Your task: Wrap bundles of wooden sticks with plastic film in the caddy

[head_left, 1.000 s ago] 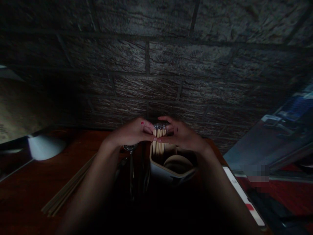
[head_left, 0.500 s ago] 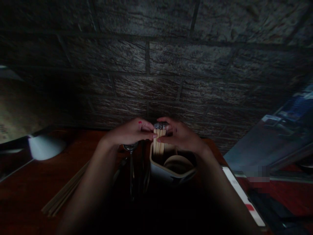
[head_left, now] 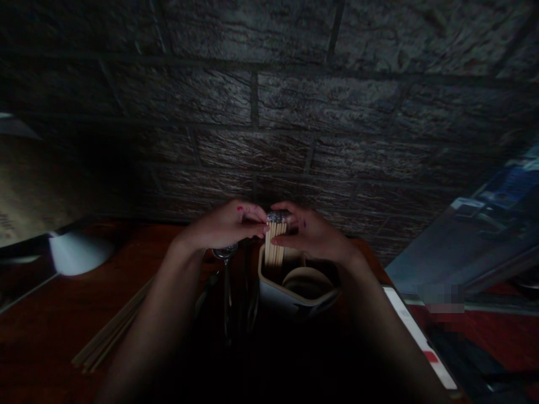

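Note:
A bundle of pale chopsticks (head_left: 275, 247) with silvery upper ends stands upright in the left section of a light utensil caddy (head_left: 290, 300). My left hand (head_left: 236, 223) pinches the bundle's left side near the top. From the other side my right hand (head_left: 309, 230) grips it, thumb across the front and fingers behind. A round cup-like piece (head_left: 307, 280) sits in the caddy's front right section. Left of the caddy lies a metal ladle or large spoon (head_left: 227, 292), its round end below my left wrist. More loose chopsticks (head_left: 113, 325) lie on the table by my left forearm.
The wooden table (head_left: 42, 336) backs onto a dark stone-block wall (head_left: 269, 101). A white cone-shaped object (head_left: 78, 253) and a tan bag-like thing (head_left: 33, 191) stand at the left. Along the right edge is a white flat object (head_left: 416, 336) with a red mark. Deep shadow covers the front.
My left thumb has slid up and left a little on the bundle, baring more of the chopsticks. The right hand keeps its grip, and the caddy stays put.

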A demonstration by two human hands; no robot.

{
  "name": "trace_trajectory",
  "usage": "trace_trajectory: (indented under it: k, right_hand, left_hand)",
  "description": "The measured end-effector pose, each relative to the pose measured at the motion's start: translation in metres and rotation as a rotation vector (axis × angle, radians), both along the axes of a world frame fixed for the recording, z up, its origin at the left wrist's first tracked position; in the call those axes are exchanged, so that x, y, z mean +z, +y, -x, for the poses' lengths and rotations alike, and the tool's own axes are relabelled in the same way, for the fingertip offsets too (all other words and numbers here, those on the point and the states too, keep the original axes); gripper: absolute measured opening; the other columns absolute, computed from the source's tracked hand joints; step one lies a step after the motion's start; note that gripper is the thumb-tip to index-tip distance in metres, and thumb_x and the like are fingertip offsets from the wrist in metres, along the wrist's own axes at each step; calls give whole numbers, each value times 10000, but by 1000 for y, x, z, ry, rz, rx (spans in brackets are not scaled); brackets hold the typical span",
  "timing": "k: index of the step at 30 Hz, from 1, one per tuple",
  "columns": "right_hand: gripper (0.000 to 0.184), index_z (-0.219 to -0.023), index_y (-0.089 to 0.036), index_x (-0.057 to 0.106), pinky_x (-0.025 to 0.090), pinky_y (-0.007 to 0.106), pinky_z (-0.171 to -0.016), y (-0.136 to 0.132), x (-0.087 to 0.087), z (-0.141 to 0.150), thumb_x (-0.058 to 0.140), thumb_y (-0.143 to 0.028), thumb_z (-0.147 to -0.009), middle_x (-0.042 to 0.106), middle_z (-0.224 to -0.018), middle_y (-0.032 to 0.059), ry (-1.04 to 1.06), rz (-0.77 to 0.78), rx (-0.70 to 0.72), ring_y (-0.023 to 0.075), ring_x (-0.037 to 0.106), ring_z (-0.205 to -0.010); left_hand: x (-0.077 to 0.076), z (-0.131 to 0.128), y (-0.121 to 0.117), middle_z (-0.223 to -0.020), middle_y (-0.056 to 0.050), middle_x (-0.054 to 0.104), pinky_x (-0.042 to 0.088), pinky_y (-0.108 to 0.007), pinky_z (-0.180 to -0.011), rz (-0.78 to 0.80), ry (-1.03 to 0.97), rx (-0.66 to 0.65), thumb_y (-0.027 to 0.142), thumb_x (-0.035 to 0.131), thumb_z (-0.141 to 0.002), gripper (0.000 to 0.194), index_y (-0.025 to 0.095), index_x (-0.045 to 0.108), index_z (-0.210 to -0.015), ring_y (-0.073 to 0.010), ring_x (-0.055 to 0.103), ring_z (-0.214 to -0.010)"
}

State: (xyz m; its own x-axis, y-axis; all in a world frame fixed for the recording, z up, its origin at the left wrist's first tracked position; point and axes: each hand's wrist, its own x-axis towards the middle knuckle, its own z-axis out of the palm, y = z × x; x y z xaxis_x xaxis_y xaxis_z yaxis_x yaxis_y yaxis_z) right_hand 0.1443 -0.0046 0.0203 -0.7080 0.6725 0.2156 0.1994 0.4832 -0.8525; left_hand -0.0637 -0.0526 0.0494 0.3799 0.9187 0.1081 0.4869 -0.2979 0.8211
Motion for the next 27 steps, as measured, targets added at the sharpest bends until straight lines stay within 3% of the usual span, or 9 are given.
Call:
trace_trajectory:
  k: [15,27]
  right_hand:
    - [570,-1262,-209,498,505,305,-699,1,-1,1,722,-215,-739,699,-992,39,-1,-30,0,183,658,-840]
    - [635,-1308,-235,449,530,311,-722,2,-4,0,732,-211,-740,698,-1032,37,51,46,41,176,669,-859]
  left_hand:
    - [-2,3,2,-848,-53,747,521,-232,-710,19,-13,-51,231,634,-812,154,119,684,-906,-136,680,-769]
    - [-5,4,5,-835,-44,751,528,-234,-699,-3,-24,-60,237,652,-794,159,132,688,-907,-142,692,-769]
